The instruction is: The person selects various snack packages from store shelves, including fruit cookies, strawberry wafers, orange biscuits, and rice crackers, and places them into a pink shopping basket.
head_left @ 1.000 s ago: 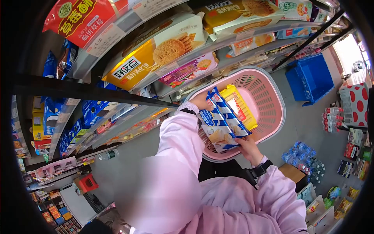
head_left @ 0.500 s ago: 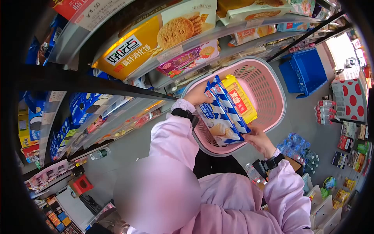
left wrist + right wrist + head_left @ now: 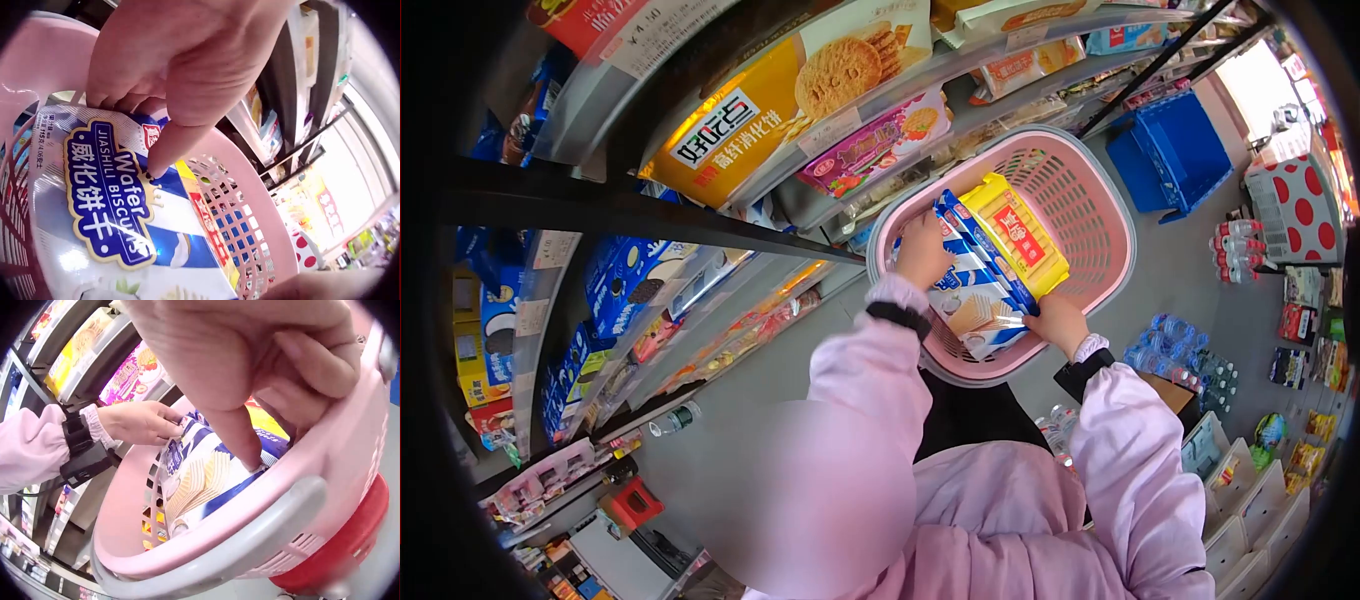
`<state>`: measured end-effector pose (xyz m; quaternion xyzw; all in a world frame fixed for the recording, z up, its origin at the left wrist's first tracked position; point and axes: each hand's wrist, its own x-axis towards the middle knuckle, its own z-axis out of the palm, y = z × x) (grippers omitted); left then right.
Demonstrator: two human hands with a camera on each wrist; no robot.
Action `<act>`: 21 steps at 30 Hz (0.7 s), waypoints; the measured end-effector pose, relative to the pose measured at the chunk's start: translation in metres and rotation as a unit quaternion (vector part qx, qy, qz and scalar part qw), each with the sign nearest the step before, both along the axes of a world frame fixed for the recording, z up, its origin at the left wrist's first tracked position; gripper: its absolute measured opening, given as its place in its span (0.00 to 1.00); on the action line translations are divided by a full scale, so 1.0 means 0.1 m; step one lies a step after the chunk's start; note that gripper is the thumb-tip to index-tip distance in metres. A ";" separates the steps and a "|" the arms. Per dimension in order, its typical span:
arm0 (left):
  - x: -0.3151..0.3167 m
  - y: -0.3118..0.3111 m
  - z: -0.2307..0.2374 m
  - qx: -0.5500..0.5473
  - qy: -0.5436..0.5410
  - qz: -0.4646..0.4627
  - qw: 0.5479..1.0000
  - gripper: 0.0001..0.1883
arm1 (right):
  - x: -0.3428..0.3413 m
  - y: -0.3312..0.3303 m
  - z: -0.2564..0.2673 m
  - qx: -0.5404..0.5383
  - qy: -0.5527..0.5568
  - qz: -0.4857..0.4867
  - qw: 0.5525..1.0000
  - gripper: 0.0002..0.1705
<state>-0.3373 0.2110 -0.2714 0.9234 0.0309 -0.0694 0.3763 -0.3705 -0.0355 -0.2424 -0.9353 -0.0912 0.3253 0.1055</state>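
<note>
A blue-and-white pack of wafer biscuits (image 3: pixel 980 310) lies tilted inside the pink basket (image 3: pixel 1100 200). At its upper left end, my left hand (image 3: pixel 925 252) grips it, thumb over the printed face and fingers round the far edge, as the left wrist view shows. My right hand (image 3: pixel 1058 322) pinches the opposite end near the basket's front rim; its thumb presses the wrapper in the right wrist view. Beside the wafers, on the far side, leans a yellow biscuit pack (image 3: pixel 1018 235) with a red label. The lower parts of both packs are hidden in the basket.
Shelves of biscuits, with a large yellow pack (image 3: pixel 750 125) and a purple pack (image 3: pixel 878 142), run along the left and far side. A blue crate (image 3: pixel 1170 150) and shrink-wrapped bottles (image 3: pixel 1170 350) stand on the floor at right. Something red (image 3: pixel 337 544) sits under the basket.
The wafer pack has tilted and sits closer against the yellow pack. My left hand has shifted further over its end, and my right hand has moved up along its corner.
</note>
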 end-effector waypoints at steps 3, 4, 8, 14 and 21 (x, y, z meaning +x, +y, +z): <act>-0.39 -0.03 0.31 -0.051 -0.158 0.020 0.986 0.29 | -0.20 -0.01 0.12 0.104 -0.106 -0.038 0.988 0.15; -0.55 -0.01 0.43 -0.088 -0.186 0.029 0.978 0.30 | -0.30 -0.02 0.27 0.188 -0.135 -0.093 0.968 0.13; -1.23 0.13 0.30 -0.169 -0.160 0.256 0.938 0.28 | -0.85 -0.48 0.22 0.329 -0.165 -0.326 0.871 0.11; -1.40 0.22 -0.20 -0.543 0.163 0.305 0.765 0.29 | -1.15 -0.91 -1.23 0.423 0.122 -0.674 0.593 0.15; -1.48 0.15 -0.35 -0.587 0.142 0.291 0.742 0.27 | -0.97 -0.67 -3.14 0.540 0.142 -0.696 0.452 0.17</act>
